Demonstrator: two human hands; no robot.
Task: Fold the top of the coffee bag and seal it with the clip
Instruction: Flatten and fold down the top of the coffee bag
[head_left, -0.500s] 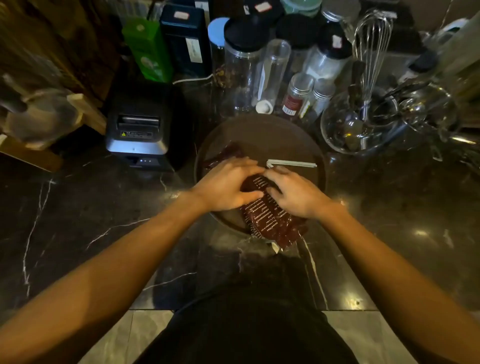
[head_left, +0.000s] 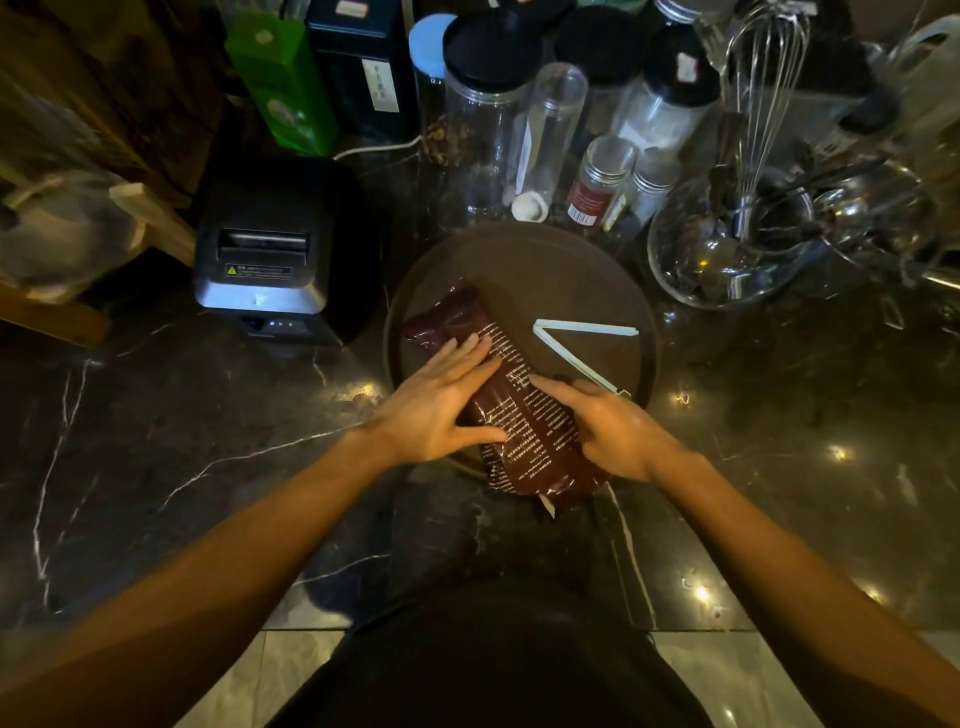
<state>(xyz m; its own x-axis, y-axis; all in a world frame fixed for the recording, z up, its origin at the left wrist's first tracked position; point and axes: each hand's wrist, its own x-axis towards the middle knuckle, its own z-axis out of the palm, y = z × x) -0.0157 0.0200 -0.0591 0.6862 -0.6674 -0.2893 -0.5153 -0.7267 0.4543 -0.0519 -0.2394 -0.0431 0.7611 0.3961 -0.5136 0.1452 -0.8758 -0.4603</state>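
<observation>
A dark brown coffee bag with white print lies slanted on a round dark tray, its lower end hanging over the tray's near rim. My left hand rests flat on the bag's left side, fingers spread. My right hand presses on the bag's right side, fingers curled against it. The bag's far end points up and left, crumpled and loose. A white clip lies open in a V on the tray, right of the bag, just beyond my right fingers.
A black receipt printer stands left of the tray. Behind the tray are several clear jars, spice bottles, a green box and a glass bowl holding a whisk. The counter is dark marble.
Both hands have slid down the bag toward me, uncovering its far end. The clip now lies open in a V; before it looked like a single bar.
</observation>
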